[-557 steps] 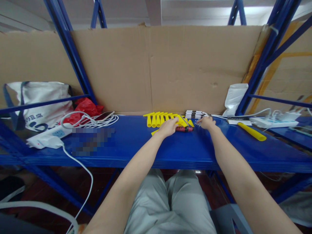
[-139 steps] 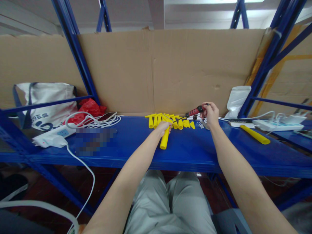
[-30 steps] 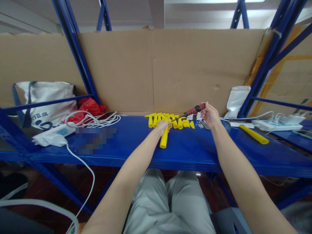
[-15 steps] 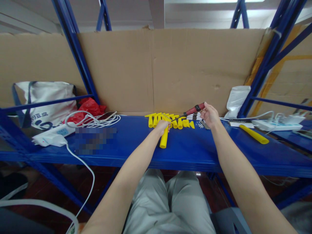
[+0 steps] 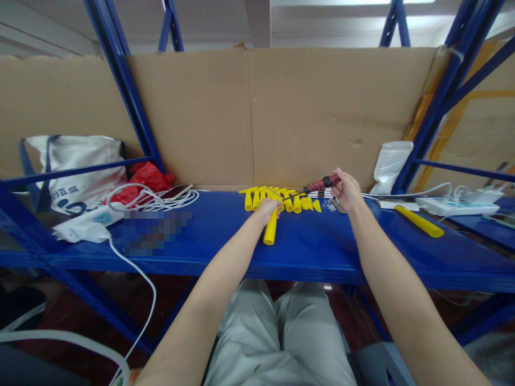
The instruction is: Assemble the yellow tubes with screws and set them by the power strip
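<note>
My left hand (image 5: 270, 208) is wrapped round the upper part of a yellow piece with a tube-shaped handle (image 5: 270, 230). A screwdriver with a red and black handle (image 5: 319, 185) slants down from my right hand (image 5: 344, 188), whose fingers pinch the handle's end. Its shaft reaches to the yellow piece at my left hand; the exact contact of the tip is too small to make out. Behind my hands lies a row of yellow T-shaped pieces (image 5: 296, 203), with small yellow parts (image 5: 307, 203) and tiny metallic bits (image 5: 331, 205) to their right.
A yellow tube (image 5: 419, 221) and a white power strip (image 5: 458, 207) lie at the right. On the left are another power strip (image 5: 86, 225), coiled white cables (image 5: 169, 201), a red bag (image 5: 147, 179) and a cloth bag (image 5: 80, 161). Cardboard (image 5: 301, 112) stands behind.
The screwdriver's handle has turned slightly in my right hand, and my right fingers have shifted a little. My left hand and the yellow piece stay in place.
</note>
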`<state>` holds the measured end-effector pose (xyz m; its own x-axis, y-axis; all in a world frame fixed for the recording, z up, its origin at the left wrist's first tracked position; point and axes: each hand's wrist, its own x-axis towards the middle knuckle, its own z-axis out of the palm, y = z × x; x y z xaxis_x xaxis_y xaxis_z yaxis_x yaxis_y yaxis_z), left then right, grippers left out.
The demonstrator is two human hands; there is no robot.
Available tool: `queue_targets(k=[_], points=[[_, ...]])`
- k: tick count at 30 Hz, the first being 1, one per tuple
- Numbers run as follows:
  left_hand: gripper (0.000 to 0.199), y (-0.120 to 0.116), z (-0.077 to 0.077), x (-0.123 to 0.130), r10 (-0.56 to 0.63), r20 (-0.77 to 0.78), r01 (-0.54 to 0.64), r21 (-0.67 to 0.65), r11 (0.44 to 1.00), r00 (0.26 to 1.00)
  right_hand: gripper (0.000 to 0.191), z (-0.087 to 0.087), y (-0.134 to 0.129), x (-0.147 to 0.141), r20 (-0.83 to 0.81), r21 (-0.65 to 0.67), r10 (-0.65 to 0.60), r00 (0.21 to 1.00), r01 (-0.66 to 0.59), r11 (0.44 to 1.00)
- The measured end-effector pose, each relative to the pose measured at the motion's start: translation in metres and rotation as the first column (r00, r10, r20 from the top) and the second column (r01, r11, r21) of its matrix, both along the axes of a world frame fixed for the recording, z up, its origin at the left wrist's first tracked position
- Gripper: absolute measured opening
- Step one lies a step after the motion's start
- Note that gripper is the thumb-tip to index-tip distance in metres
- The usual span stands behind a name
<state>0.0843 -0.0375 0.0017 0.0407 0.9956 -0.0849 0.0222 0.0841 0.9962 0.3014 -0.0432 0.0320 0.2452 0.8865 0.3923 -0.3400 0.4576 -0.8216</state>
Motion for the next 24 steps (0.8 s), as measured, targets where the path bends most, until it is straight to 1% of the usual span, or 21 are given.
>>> queue_targets(k=[10, 17, 24], points=[[0.022, 0.0000, -0.0009, 0.0002, 0.008, -0.001, -0.008, 0.010, 1.000, 1.000, 0.038, -0.0003, 0.0005, 0.0013, 0.039, 0.005, -0.013, 0.999, 0.013, 1.000], [0.021, 0.0006, -0.0009, 0.0001, 0.009, -0.001, -0.009, 0.009, 1.000, 1.000, 0.044, -0.0014, 0.0037, 0.0009, 0.046, 0.018, -0.069, 0.997, 0.068, 0.998], [0.021, 0.0006, -0.0009, 0.0000, 0.008, 0.003, -0.008, 0.005, 1.000, 1.000, 0.044, -0.0020, 0.0043, 0.0017, 0.049, 0.018, -0.080, 0.996, 0.079, 0.997]])
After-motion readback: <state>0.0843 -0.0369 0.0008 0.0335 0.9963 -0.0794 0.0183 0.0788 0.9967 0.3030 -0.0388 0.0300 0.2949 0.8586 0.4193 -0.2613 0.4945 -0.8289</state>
